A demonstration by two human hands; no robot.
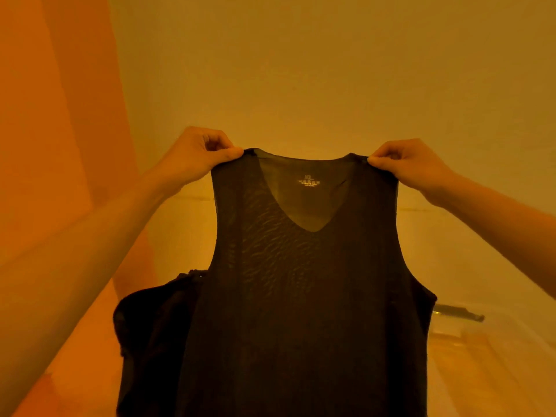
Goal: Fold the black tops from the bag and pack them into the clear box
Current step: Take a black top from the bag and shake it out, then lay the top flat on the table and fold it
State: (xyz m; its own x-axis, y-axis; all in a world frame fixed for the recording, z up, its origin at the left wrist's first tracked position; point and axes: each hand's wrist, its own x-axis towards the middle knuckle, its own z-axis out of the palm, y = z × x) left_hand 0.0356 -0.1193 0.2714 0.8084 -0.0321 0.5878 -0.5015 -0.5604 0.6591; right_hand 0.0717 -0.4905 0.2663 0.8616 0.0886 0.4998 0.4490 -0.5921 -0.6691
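A sheer black sleeveless top (304,296) with a V-neck hangs upright in front of me, spread flat, its size label showing inside the collar. My left hand (195,156) pinches the left shoulder strap and my right hand (409,165) pinches the right one, both held up at the same height. Behind the top at the lower left bulges a dark bag (144,332), mostly hidden by the fabric. The clear box (469,329) shows at the lower right as a transparent rim with a dark latch.
An orange curtain or wall panel (60,145) fills the left side. A pale wall (331,70) stands ahead. A light surface (466,251) lies below, behind the top.
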